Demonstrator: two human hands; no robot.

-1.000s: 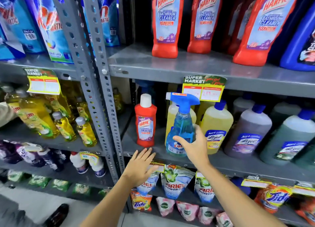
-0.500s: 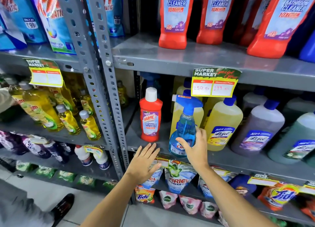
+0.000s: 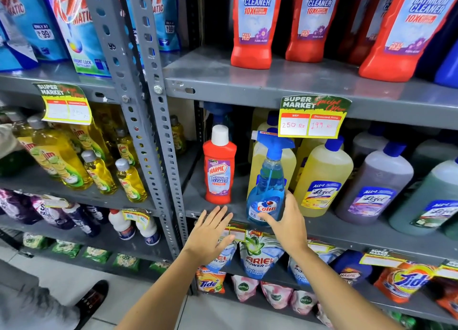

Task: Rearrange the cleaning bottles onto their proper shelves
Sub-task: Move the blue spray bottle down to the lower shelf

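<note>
Reaching toward the middle shelf (image 3: 218, 207), both hands are raised in front of its front lip. My right hand (image 3: 288, 224) has its fingers spread and cupped around the lower body of the blue Colin spray bottle (image 3: 267, 193), thumb at the front of the label and fingertips at the bottle's right flank; I cannot confirm that the grip is closed, so I report it as apart and in light contact at most. My left hand (image 3: 210, 230) is flat and splayed, holding nothing, just below the shelf lip and directly under the small red Harpic bottle (image 3: 219, 166). That bottle stands upright, long axis vertical, straight ahead of and above the left hand, which is clearly the nearer of the two. I judge it misplaced: the large red Harpic bottles (image 3: 256, 24) stand on the upper shelf (image 3: 285, 81), and the yellow Lizol bottle (image 3: 322, 178) and its kind occupy this one. Open room exists to the left of the Harpic bottle as far as the perforated upright (image 3: 158, 141); to its right a narrow gap separates it from the spray bottle. The underside of the upper shelf and the hanging price tag (image 3: 311, 117) limit headroom on withdrawal, so a lift should come forward first.
</note>
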